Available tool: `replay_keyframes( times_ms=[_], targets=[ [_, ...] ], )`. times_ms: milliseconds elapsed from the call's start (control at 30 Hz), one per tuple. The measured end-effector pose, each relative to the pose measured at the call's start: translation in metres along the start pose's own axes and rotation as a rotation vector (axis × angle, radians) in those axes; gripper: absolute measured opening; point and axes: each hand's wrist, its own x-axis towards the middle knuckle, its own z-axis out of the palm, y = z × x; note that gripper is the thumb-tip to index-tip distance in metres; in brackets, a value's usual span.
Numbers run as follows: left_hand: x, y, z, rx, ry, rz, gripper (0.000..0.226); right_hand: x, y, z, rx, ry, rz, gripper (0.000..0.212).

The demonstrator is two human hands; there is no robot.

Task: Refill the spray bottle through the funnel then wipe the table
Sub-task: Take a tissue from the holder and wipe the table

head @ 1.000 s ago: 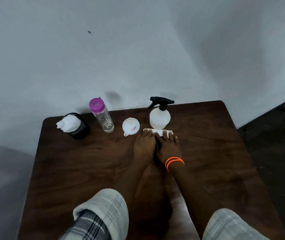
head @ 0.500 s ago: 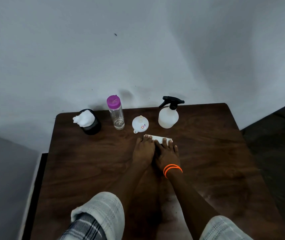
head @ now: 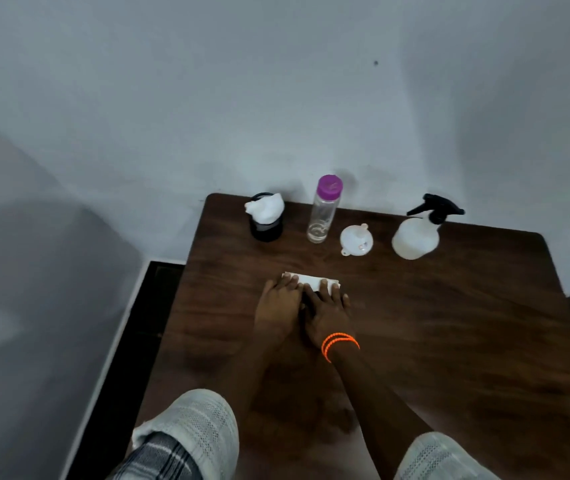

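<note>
1. Beyond and left of the hands, a black holder [head: 265, 230] with white tissue stands at the worktop [head: 449, 341] edge.
2. A purple-capped bottle [head: 322, 209] stands beyond the left hand [head: 278, 303].
3. Both hands, the right hand [head: 328, 311] alongside, press flat, fingers straight, on a folded white cloth [head: 309, 280].
4. Beyond the right hand lies the funnel [head: 356, 240]; farther right stands the spray bottle [head: 418, 233].

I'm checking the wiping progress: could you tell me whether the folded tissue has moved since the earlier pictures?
Yes. The tissue has slid toward the person, away from the spray bottle it earlier nearly touched.
</note>
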Motion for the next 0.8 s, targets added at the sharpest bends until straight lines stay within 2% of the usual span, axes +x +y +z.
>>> replay_keyframes(
  times_ms=[167,267,467,733,800],
  targets=[
    [-0.043,-0.045,0.002,-0.046,-0.013,-0.11,0.049,-0.008,-0.046,0.024,-0.048,0.0,-0.123,0.079],
    [-0.07,-0.068,0.004,-0.065,-0.02,-0.155,0.051,-0.019,-0.068,0.037,-0.087,-0.027,-0.192,0.068],
    [-0.117,-0.099,0.016,-0.101,-0.034,-0.23,0.054,-0.042,-0.102,0.06,-0.093,-0.038,-0.299,0.068],
    [-0.189,-0.11,0.043,-0.129,-0.014,-0.335,0.04,-0.078,-0.124,0.08,-0.184,-0.106,-0.436,0.06],
    [-0.209,-0.106,0.045,-0.132,-0.029,-0.35,0.045,-0.089,-0.127,0.086,-0.203,-0.106,-0.471,0.059]
  ],
)
